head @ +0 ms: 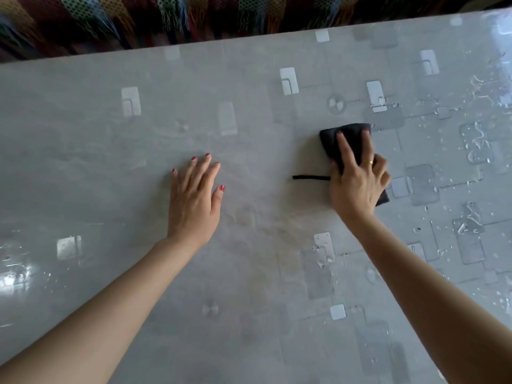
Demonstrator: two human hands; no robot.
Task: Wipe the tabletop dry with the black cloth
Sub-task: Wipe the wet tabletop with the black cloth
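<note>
The grey glossy tabletop [138, 139] fills the view. A folded black cloth [349, 139] lies on it right of centre, and a thin black strap [310, 177] trails from it to the left. My right hand [357, 184] holds the cloth down. Two of its fingers stretch over the top, while the thumb and the other fingers curl at the cloth's sides. My left hand [194, 200] rests flat on the table left of centre, fingers spread, holding nothing. Water drops and puddles [476, 142] lie to the right of the cloth.
More water drops [322, 256] sit near my right forearm and along the right side. The table's far edge [194, 44] runs across the top, with a multicoloured patterned fabric [138, 15] behind it. The left half of the table looks matte and streaked.
</note>
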